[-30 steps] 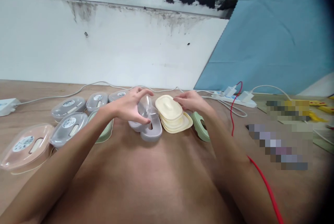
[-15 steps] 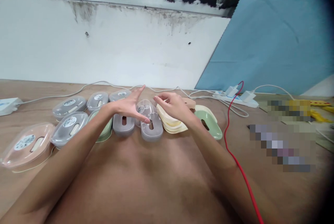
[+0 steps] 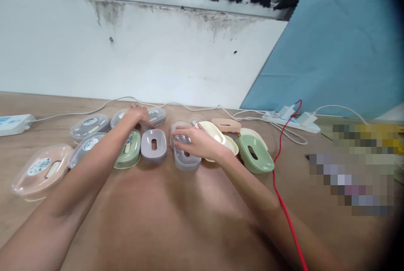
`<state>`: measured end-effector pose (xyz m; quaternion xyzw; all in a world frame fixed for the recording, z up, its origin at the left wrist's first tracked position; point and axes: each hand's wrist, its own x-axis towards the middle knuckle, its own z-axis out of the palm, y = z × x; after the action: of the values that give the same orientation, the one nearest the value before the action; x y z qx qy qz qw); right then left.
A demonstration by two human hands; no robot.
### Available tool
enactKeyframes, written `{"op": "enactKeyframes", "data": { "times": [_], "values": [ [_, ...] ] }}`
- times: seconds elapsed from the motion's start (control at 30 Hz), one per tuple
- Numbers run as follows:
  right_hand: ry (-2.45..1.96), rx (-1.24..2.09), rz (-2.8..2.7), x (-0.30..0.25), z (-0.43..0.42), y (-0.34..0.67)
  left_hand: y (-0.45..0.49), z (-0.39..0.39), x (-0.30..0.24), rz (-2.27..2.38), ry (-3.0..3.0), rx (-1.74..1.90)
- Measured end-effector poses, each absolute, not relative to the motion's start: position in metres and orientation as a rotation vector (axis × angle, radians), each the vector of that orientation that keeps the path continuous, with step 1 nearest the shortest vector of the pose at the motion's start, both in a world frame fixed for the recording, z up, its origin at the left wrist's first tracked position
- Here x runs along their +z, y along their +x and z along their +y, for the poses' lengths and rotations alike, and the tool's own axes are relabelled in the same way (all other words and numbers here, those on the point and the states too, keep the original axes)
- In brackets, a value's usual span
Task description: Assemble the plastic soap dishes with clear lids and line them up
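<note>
Small oval plastic boxes lie in rows on a wooden table. My right hand [image 3: 197, 142] rests on a grey box with a clear lid [image 3: 186, 158], fingers curled over the lid. My left hand [image 3: 136, 116] reaches to the back row, fingers bent down on a clear-lidded grey box [image 3: 157, 115]. Between the hands sits a grey base with an oval hole [image 3: 153, 145]. A green lidded box [image 3: 129, 152] lies under my left forearm.
Cream bases [image 3: 217, 134], a green base [image 3: 255, 158] and a peach one [image 3: 226, 124] lie to the right. More lidded boxes, one pink [image 3: 41, 170], stand at the left. A red cable [image 3: 284, 208], white cords and a power strip [image 3: 292, 120] cross the right side.
My right hand moved left from the cream stack onto the clear-lidded grey box. My left hand let go of that box and reached back-left to the rear row.
</note>
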<state>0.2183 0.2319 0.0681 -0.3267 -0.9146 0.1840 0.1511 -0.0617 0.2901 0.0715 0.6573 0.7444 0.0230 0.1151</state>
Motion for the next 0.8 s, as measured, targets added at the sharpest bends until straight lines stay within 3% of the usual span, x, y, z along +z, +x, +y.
{"op": "enactKeyframes", "data": {
  "times": [0.27,0.4,0.53,0.8],
  "values": [
    [-0.894,0.612,-2.126,0.068,0.244,0.229,-0.064,0.268,0.087,2.095,1.938,0.352],
    [-0.893,1.039,-1.777,0.069,0.247,0.221,-0.04,0.231,0.105,1.575,1.987,0.631],
    [-0.622,1.379,-1.586,0.074,0.236,0.209,-0.012,0.21,0.117,1.264,1.958,0.588],
    [-0.85,1.254,-1.78,0.074,0.264,0.238,-0.025,0.214,0.121,1.255,1.878,0.49]
  ]
}}
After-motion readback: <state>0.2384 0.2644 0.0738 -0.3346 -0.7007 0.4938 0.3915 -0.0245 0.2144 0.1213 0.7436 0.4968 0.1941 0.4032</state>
